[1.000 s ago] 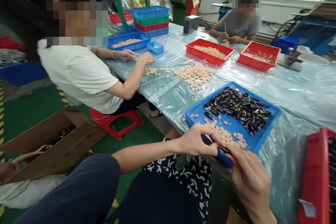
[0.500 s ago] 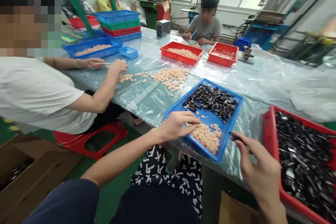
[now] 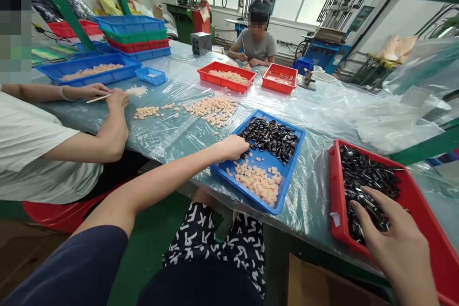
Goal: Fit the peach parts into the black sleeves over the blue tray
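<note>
A blue tray [image 3: 292,172] holds a pile of black shiny pieces [image 3: 270,137] at its far side and beige pieces [image 3: 260,182] at its near side. My left hand [image 3: 234,147] is closed at the left edge of the black pile; what its fingertips grip is too small to make out. To the right, a red bin [image 3: 335,191] contains many more black pieces [image 3: 369,172]. Over that bin my right hand [image 3: 394,229] is spread, thumb and fingers apart, with nothing visible between them.
Loose beige pieces [image 3: 213,109] lie beyond the blue tray. A person's hands [image 3: 111,95] hold a thin stick at the left. Another person [image 3: 256,43] sits across the table, near two red trays. Green bars cross above, and plastic sheeting [image 3: 387,114] lies at the right.
My left hand has moved from the beige pieces to the black pile. My right hand has let go of a black piece and moved right, over the red bin. The view has shifted.
</note>
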`<action>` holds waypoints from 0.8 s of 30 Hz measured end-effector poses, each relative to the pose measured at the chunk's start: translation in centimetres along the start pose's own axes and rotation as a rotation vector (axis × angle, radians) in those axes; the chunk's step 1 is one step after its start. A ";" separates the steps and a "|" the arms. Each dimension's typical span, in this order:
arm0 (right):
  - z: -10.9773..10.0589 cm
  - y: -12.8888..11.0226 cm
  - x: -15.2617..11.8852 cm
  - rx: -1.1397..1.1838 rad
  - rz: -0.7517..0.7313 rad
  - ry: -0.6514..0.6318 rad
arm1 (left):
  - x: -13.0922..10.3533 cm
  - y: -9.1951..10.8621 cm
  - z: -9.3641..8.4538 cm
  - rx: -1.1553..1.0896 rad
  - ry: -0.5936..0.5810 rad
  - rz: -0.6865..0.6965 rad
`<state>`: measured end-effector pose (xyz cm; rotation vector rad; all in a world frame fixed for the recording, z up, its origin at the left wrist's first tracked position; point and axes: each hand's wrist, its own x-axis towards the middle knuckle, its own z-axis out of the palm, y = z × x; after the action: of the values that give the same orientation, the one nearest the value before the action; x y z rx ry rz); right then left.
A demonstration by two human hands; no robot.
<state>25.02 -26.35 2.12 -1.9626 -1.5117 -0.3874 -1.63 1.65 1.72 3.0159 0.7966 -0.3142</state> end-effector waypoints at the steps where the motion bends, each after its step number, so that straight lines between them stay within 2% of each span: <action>1: 0.1 -0.9 -0.1 0.052 -0.015 0.007 | 0.1 0.0 0.0 -0.009 0.013 0.004; 4: 1.0 -3.4 -0.3 0.219 -0.011 -0.016 | -0.8 0.8 -0.4 -0.294 0.148 0.057; 8: 3.1 -7.4 -0.2 0.461 0.067 -0.193 | -3.4 4.1 -0.9 -0.883 0.408 0.113; 10: 4.3 -9.5 0.2 0.571 0.063 -0.268 | -4.6 6.0 -1.0 -1.090 0.429 0.089; 12: 5.4 -11.3 0.6 0.639 0.033 -0.304 | -5.7 7.4 -1.1 -1.226 0.381 0.088; 15: 6.3 -12.5 0.8 0.647 -0.020 -0.249 | -6.8 8.1 -1.3 -1.276 0.320 0.112; 18: 6.4 -12.6 0.8 0.601 -0.067 -0.187 | -7.5 7.6 -1.3 -1.158 0.351 0.176; 21: 6.1 -12.4 0.8 0.572 -0.094 -0.238 | -7.6 7.0 -1.2 -1.012 0.381 0.219; 24: 5.7 -12.6 0.8 0.606 -0.091 -0.336 | -7.5 6.7 -1.1 -0.938 0.382 0.192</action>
<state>12.59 -20.20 1.96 -1.5213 -1.6751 0.3539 -4.55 -7.82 3.94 2.2225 0.4516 0.5133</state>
